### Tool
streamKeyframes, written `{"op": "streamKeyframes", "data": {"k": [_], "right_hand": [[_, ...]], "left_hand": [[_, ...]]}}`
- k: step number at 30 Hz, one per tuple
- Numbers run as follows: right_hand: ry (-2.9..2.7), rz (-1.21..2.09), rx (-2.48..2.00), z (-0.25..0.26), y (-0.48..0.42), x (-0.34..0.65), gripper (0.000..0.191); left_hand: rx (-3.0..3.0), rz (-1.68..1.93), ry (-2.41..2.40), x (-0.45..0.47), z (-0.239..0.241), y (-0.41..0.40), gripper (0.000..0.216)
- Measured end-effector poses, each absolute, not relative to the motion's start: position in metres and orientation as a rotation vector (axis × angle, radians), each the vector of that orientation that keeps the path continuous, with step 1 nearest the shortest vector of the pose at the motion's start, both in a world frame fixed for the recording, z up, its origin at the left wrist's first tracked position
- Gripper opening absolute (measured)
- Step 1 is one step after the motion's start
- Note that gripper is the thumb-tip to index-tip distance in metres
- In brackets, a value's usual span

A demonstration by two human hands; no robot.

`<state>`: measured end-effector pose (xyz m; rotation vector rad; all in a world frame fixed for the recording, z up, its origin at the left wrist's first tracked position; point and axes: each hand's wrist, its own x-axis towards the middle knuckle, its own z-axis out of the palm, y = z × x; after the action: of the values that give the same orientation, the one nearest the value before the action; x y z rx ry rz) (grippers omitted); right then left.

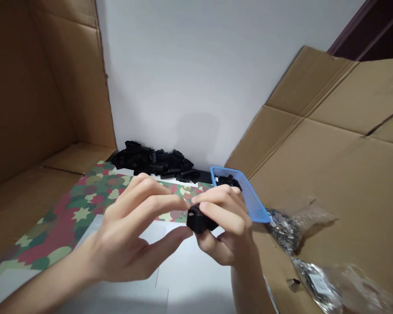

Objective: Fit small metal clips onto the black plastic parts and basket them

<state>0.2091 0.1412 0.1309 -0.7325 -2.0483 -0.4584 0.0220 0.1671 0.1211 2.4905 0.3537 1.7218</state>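
Observation:
A small black plastic part (199, 220), blocky with angled edges, is held up in front of me over the white sheets. My right hand (227, 222) grips it, fingers on its top and thumb beneath. At its left end, the index finger and thumb of my left hand (140, 231) close around the edge. Whether a smaller piece sits between those left fingertips cannot be made out. Just behind the part, a few tiny shiny pieces (181, 214) lie on the camouflage-patterned cloth (85, 205).
Against the white wall lies a heap of black plastic parts (150, 159). A blue basket (253, 200) holding more black pieces stands at the right. Clear bags of metal pieces (284, 229) rest on cardboard beside a small metal piece (293, 284). Cardboard walls (347, 174) flank both sides.

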Motion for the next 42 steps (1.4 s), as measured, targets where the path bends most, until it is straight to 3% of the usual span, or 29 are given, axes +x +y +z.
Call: {"op": "streamKeyframes", "data": {"k": [8, 17, 28, 38, 42], "right_hand": [[-2.084, -0.561, -0.689, 0.131, 0.138, 0.211, 0.030], [-1.996, -0.634, -0.743, 0.137, 0.131, 0.204, 0.020], [-1.822, -0.621, -0.783, 0.140, 0.123, 0.194, 0.021], [-2.001, -0.540, -0.730, 0.135, 0.134, 0.213, 0.026], [-2.031, -0.335, -0.675, 0.137, 0.138, 0.226, 0.040]], "left_hand": [[2.611, 1.661, 0.344, 0.019, 0.120, 0.166, 0.028], [2.629, 2.037, 0.363, 0.027, 0.108, 0.171, 0.014], [2.437, 1.731, 0.251, 0.031, 0.114, 0.163, 0.050], [2.167, 1.752, 0.255, 0.031, 0.109, 0.165, 0.049], [2.105, 1.780, 0.218, 0.030, 0.109, 0.169, 0.048]]}}
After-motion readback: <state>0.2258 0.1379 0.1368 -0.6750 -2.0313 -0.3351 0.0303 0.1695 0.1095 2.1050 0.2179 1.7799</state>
